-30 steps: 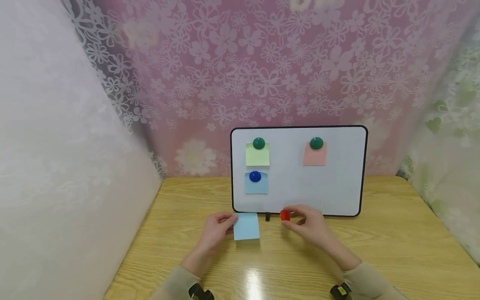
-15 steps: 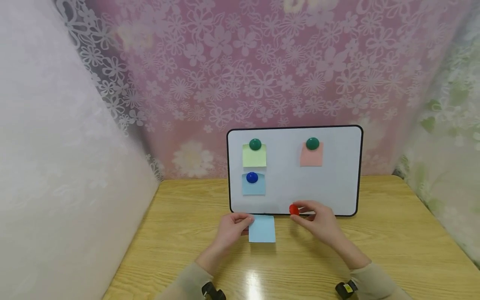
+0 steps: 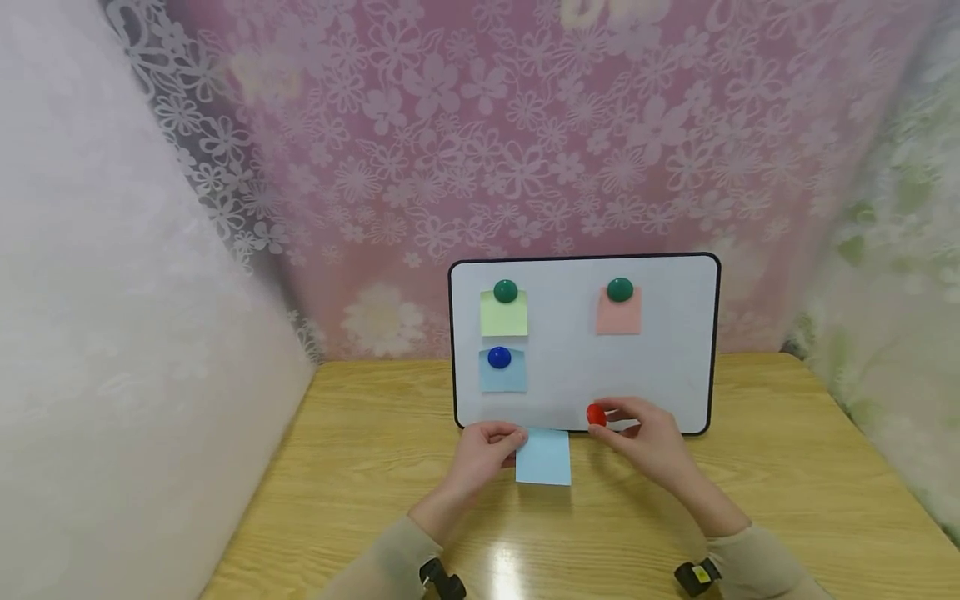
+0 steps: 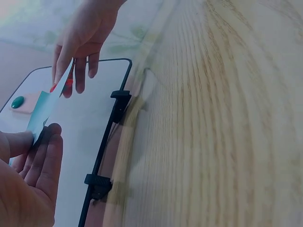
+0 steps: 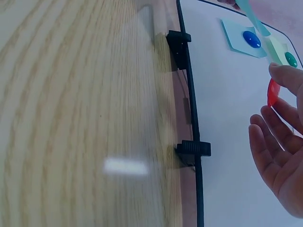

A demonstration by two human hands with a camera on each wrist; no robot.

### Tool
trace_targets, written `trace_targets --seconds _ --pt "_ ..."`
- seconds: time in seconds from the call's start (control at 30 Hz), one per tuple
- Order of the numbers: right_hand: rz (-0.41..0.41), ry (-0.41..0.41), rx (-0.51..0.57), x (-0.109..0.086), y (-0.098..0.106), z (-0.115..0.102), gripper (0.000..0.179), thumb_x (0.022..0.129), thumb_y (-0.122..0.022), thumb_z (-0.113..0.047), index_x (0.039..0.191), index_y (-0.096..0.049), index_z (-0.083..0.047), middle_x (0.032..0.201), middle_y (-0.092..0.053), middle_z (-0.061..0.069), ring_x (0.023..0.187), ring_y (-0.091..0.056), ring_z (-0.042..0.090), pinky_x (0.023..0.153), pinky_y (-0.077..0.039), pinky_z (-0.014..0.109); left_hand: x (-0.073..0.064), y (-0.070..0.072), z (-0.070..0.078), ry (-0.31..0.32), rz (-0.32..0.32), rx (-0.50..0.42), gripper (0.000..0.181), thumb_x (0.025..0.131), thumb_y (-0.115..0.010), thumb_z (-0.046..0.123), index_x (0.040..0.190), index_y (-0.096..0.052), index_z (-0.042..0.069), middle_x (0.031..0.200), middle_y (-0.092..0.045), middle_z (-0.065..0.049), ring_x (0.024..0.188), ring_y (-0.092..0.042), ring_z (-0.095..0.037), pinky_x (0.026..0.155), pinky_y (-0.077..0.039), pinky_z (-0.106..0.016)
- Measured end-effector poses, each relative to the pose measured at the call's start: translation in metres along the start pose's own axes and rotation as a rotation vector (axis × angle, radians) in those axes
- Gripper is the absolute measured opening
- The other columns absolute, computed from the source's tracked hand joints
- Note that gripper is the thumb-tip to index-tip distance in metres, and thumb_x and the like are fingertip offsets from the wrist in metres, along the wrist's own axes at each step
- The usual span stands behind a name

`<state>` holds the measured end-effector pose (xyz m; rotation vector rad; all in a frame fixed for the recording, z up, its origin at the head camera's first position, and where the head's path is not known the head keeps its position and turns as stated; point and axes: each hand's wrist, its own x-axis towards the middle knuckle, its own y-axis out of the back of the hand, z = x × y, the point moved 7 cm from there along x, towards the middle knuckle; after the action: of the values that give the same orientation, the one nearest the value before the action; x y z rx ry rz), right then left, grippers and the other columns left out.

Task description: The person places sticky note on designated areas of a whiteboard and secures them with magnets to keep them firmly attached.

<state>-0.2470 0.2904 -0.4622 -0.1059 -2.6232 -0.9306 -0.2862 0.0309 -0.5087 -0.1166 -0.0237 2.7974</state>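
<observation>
My left hand [image 3: 483, 458] pinches a light blue sticky note [image 3: 543, 457] by its left edge, in front of the whiteboard's lower frame. To its right, my right hand [image 3: 648, 437] holds a round red magnet [image 3: 596, 415] between thumb and fingers, just before the board's lower part. The whiteboard [image 3: 562, 333] stands upright on the table. In the left wrist view, the held note [image 4: 49, 104] partly hides the red magnet. The right wrist view shows the magnet [image 5: 273, 92] edge-on in my fingers.
On the board, green magnets hold a yellow-green note [image 3: 504, 318] and a pink note [image 3: 619, 318]. A blue magnet [image 3: 499, 357] holds another blue note [image 3: 502, 382] at left. Black clip feet [image 5: 194, 148] stick out from the board's lower edge over the wooden table [image 3: 360, 467].
My left hand has moved right with the blue note, closer to the right hand. My right hand has shifted slightly right and up with the red magnet. The view has turned a little.
</observation>
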Motion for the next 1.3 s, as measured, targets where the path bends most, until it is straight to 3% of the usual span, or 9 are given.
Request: trace_targets --seconds 0.37,0.63,0.77,0.93,1.03,1.17,1.3 --pt "0.017 -0.009 -0.035 0.0 0.01 0.007 0.038 0.094 -0.087 -0.021 0.128 -0.075 -0.009 0.119 -0.075 0.007 0.102 -0.073 0.028 0.074 -0.062 0.028 0.017 -0.034 0.009 -0.036 0.012 0.037 0.019 0.102 -0.074 0.012 0.111 -0.079 -0.005 0.102 -0.079 -0.013 0.088 -0.075 -0.018 0.082 -0.065 -0.043" --pt "0.105 0.023 -0.074 -0.001 0.028 0.009 0.037 0.092 -0.088 -0.02 0.124 -0.077 -0.006 0.117 -0.076 0.011 0.099 -0.074 0.033 0.071 -0.061 0.024 0.034 -0.062 0.012 -0.063 0.027 0.038 0.017 0.101 -0.075 0.011 0.108 -0.079 -0.005 0.098 -0.08 -0.01 0.087 -0.076 -0.016 0.08 -0.065 -0.043" --pt "0.134 0.016 -0.096 0.0 0.04 0.012 0.036 0.093 -0.088 -0.019 0.125 -0.077 -0.006 0.118 -0.076 0.013 0.099 -0.074 0.034 0.071 -0.06 0.022 0.043 -0.068 0.012 -0.061 0.027 0.026 0.016 0.101 -0.075 0.012 0.107 -0.08 -0.002 0.097 -0.08 -0.007 0.087 -0.075 -0.014 0.083 -0.064 -0.046" --pt "0.151 -0.012 -0.114 0.0 0.05 0.018 0.037 0.093 -0.088 -0.02 0.125 -0.077 -0.007 0.119 -0.075 0.013 0.101 -0.074 0.033 0.071 -0.059 0.021 0.051 -0.071 0.012 -0.059 0.056 0.084 0.015 0.101 -0.077 0.017 0.105 -0.082 0.004 0.097 -0.079 0.0 0.088 -0.071 -0.009 0.078 -0.062 -0.034" --pt "0.16 -0.019 -0.118 0.0 0.054 0.02 0.038 0.093 -0.087 -0.021 0.127 -0.076 -0.007 0.12 -0.075 0.013 0.102 -0.073 0.034 0.072 -0.059 0.02 0.056 -0.074 0.013 -0.063 0.065 0.106 0.016 0.101 -0.078 0.02 0.105 -0.083 0.006 0.097 -0.079 0.002 0.087 -0.071 -0.008 0.079 -0.062 -0.034" --pt "0.176 -0.019 -0.127 -0.001 0.058 0.018 0.04 0.094 -0.087 -0.023 0.129 -0.075 -0.007 0.121 -0.074 0.013 0.104 -0.071 0.035 0.073 -0.058 0.018 0.062 -0.083 0.019 -0.078 0.05 0.082 0.018 0.101 -0.078 0.02 0.107 -0.083 0.005 0.097 -0.079 0.0 0.085 -0.074 -0.011 0.08 -0.065 -0.04" --pt "0.209 -0.01 -0.141 -0.002 0.064 0.016 0.042 0.094 -0.086 -0.022 0.131 -0.074 -0.006 0.121 -0.073 0.014 0.106 -0.07 0.034 0.073 -0.055 0.014 0.068 -0.095 0.027 -0.105 0.039 0.086 0.018 0.101 -0.078 0.021 0.108 -0.083 0.004 0.095 -0.079 0.0 0.082 -0.075 -0.012 0.077 -0.064 -0.035"
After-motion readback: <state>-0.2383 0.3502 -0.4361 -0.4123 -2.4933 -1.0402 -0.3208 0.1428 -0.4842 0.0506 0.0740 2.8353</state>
